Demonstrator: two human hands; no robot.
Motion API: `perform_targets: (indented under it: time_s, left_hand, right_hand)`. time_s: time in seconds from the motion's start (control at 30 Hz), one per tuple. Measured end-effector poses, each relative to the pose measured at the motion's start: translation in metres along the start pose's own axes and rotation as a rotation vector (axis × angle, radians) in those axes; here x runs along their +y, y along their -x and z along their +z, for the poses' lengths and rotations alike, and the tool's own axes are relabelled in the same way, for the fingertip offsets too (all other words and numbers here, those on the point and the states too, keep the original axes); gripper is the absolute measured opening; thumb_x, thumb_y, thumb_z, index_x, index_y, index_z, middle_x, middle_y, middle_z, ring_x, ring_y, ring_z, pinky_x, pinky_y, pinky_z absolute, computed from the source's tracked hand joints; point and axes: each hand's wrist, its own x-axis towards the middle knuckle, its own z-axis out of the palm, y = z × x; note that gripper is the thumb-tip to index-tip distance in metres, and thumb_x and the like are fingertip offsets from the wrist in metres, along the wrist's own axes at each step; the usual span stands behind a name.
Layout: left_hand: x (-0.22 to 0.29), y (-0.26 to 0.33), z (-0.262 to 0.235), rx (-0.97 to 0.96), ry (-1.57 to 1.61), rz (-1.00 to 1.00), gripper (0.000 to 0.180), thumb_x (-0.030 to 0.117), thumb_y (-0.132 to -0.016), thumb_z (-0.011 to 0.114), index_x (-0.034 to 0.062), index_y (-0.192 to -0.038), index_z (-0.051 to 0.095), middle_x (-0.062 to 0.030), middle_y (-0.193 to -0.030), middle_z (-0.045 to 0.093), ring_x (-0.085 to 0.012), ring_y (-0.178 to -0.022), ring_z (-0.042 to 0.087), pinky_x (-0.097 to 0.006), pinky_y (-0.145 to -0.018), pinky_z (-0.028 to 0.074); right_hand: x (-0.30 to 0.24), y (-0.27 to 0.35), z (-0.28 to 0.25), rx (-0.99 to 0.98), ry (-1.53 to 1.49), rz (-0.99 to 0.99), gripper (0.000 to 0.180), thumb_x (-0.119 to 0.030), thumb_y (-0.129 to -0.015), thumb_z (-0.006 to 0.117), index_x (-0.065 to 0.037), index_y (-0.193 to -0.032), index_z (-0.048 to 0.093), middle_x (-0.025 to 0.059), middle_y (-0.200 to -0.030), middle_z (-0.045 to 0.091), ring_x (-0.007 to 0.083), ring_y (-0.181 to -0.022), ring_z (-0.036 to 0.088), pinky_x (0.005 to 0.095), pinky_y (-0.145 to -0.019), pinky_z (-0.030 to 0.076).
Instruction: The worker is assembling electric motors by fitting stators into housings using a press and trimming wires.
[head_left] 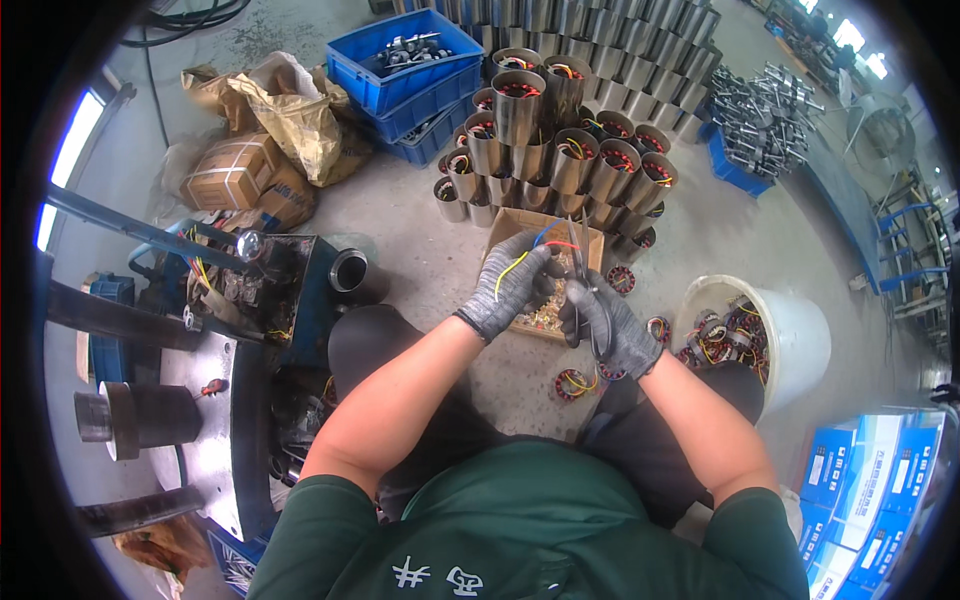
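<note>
My left hand (508,280), in a grey knit glove, is closed on coloured wires, with a yellow wire (510,268), a blue wire (544,233) and a red wire (562,244) sticking out. Whether anything else sits in that palm is hidden. In my gloved right hand (622,325) is a pair of scissors (580,243), blades pointing up and away from me beside the red wire. Both hands are over a cardboard box (518,221) with small scraps in its bottom. Wound stators with coloured leads, one stator (572,385) among them, lie on the floor nearby.
Steel cylinders (518,120) holding wound cores are stacked ahead. A white bucket (800,335) of stators stands at right, near blue-and-white boxes (868,490). To the left is a press-like machine (240,425). Blue crates (352,78) and a strapped carton (235,170) lie beyond it.
</note>
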Motion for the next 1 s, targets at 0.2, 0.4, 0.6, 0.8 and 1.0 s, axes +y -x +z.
perform_targets:
  time_s: [0.2,0.4,0.6,0.8,1.0]
  left_hand:
    - [-0.008,-0.006,0.007,-0.002,-0.119,0.000,0.028,0.023,-0.105,0.052,0.0026,-0.121,0.061,-0.0053,-0.078,0.066,-0.0101,-0.053,0.058,-0.025,-0.046,0.046]
    - [-0.012,-0.005,0.012,0.042,-0.082,0.030,0.027,0.025,-0.106,0.052,0.0021,-0.113,0.064,-0.0039,-0.073,0.063,-0.0095,-0.053,0.058,-0.025,-0.048,0.048]
    - [-0.017,-0.008,0.003,0.019,-0.235,0.059,0.030,0.028,-0.106,0.052,0.0027,-0.118,0.063,-0.0036,-0.080,0.066,-0.0084,-0.061,0.060,-0.024,-0.056,0.050]
    - [-0.021,-0.011,0.003,-0.006,-0.230,0.086,0.029,0.028,-0.106,0.053,0.0033,-0.116,0.065,-0.0018,-0.079,0.066,-0.0081,-0.060,0.060,-0.023,-0.055,0.049]
    - [-0.020,-0.011,0.001,0.022,-0.109,-0.009,0.026,0.026,-0.105,0.053,0.0041,-0.111,0.065,-0.0034,-0.080,0.069,-0.0097,-0.060,0.061,-0.023,-0.055,0.049]
  right_hand:
    - [-0.006,-0.005,-0.006,-0.123,-0.066,-0.045,0.056,-0.050,-0.101,0.055,-0.015,-0.143,0.043,0.0046,-0.074,0.060,0.0159,-0.058,0.063,0.0295,-0.046,0.052]
    - [0.006,-0.006,-0.009,-0.041,-0.117,0.063,0.059,-0.052,-0.100,0.055,-0.010,-0.140,0.045,0.0094,-0.085,0.062,0.0199,-0.058,0.064,0.0326,-0.049,0.055]
    - [-0.001,-0.003,-0.006,-0.095,-0.112,0.047,0.050,-0.051,-0.100,0.055,-0.009,-0.127,0.050,0.0081,-0.077,0.061,0.0198,-0.058,0.065,0.0324,-0.048,0.054]
    - [0.000,-0.012,-0.016,-0.116,-0.079,0.038,0.044,-0.043,-0.101,0.054,-0.005,-0.123,0.050,0.0050,-0.062,0.056,0.0179,-0.044,0.058,0.0314,-0.038,0.048]
    - [0.003,-0.009,-0.009,-0.094,-0.167,0.021,0.029,-0.026,-0.098,0.058,-0.004,-0.116,0.052,0.0028,-0.059,0.053,0.0165,-0.040,0.055,0.0307,-0.034,0.044]
